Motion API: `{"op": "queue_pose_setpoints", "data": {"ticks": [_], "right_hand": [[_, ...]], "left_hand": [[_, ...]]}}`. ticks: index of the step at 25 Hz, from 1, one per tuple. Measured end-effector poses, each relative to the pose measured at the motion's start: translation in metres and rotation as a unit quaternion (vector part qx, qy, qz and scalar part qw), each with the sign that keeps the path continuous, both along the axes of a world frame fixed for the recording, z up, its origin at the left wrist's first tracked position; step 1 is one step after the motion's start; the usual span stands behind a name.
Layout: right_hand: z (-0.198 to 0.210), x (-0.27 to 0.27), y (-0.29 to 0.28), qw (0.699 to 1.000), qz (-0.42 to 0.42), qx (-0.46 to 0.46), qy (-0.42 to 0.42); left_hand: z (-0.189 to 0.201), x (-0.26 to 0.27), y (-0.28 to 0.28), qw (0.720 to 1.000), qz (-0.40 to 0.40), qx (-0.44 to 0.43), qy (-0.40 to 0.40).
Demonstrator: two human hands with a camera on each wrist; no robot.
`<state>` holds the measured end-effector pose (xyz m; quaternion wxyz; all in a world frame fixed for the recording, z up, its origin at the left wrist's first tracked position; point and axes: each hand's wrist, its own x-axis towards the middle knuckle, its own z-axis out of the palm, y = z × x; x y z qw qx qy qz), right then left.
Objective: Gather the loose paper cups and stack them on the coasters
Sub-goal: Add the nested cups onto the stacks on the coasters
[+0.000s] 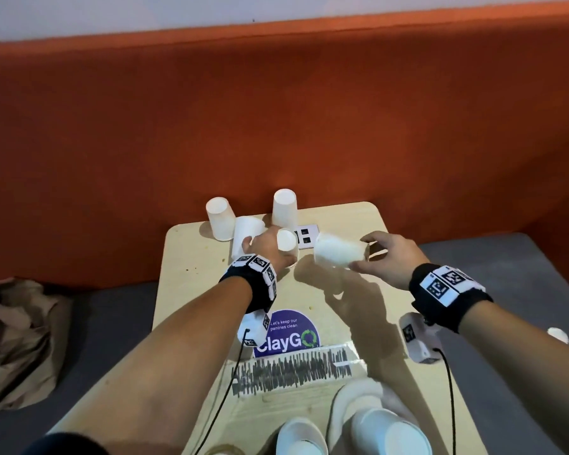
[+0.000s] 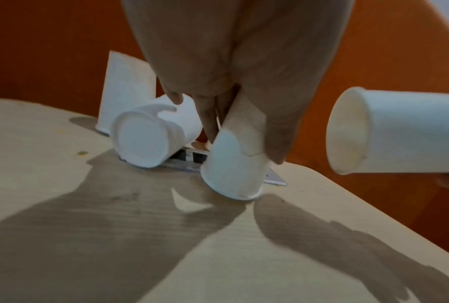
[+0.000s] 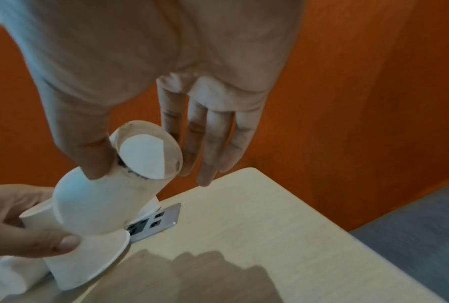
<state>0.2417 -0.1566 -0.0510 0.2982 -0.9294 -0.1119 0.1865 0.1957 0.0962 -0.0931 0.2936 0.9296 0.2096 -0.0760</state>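
At the table's far end my left hand (image 1: 263,244) grips an upside-down white paper cup (image 1: 287,246) whose rim stands on the table (image 2: 234,174). My right hand (image 1: 372,254) pinches a second cup (image 1: 337,254) between thumb and forefinger, holding it on its side above the table (image 3: 101,196), next to the left hand's cup. Two more cups stand upside down at the back (image 1: 220,221) (image 1: 284,208). A crumpled cup (image 2: 151,139) lies on its side between them. Near the front edge, upside-down cups (image 1: 391,431) (image 1: 301,435) stand on what look like white coasters (image 1: 358,395).
The wooden table (image 1: 184,323) has a socket plate (image 1: 306,236) at the back, a purple sticker (image 1: 286,333) and a scribbled tape strip in the middle. An orange padded wall rises behind. A crumpled brown paper bag (image 1: 17,339) lies on the grey seat at left.
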Motion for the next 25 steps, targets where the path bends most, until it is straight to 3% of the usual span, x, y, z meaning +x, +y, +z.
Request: {"op": "queue_pose_setpoints", "data": {"ticks": [2, 6, 9, 12, 15, 17, 19, 21, 23, 25], "right_hand": [[0.011, -0.008, -0.006, 0.999, 0.029, 0.016, -0.017], [0.028, -0.023, -0.012, 0.997, 0.068, 0.022, -0.041], [0.039, -0.033, -0.013, 0.99, 0.069, 0.115, -0.045], [0.055, -0.042, -0.012, 0.975, 0.07, 0.208, -0.034], [0.069, -0.058, -0.011, 0.966, 0.102, 0.234, -0.024], [0.078, -0.065, -0.017, 0.964, 0.114, 0.236, -0.041], [0.089, -0.067, -0.03, 0.965, 0.104, 0.235, -0.051], [0.1, -0.07, -0.044, 0.964, 0.099, 0.238, -0.062], [0.11, -0.076, -0.051, 0.962, 0.129, 0.226, -0.08], [0.117, -0.086, -0.048, 0.957, 0.173, 0.22, -0.082]], "left_hand": [[0.011, -0.006, 0.003, 1.0, -0.006, -0.011, -0.015], [0.045, -0.022, 0.011, 0.983, 0.006, -0.175, -0.058], [0.076, -0.04, 0.013, 0.96, 0.054, -0.256, -0.097], [0.104, -0.06, 0.0, 0.923, 0.086, -0.354, -0.126], [0.124, -0.076, -0.021, 0.882, 0.139, -0.444, -0.076], [0.135, -0.085, -0.022, 0.905, 0.14, -0.398, -0.055], [0.146, -0.101, -0.013, 0.961, 0.1, -0.254, -0.044], [0.158, -0.123, -0.01, 0.995, 0.02, -0.09, -0.036], [0.168, -0.141, -0.017, 0.998, -0.05, 0.016, -0.024], [0.176, -0.152, -0.03, 0.993, -0.096, 0.06, -0.016]]}}
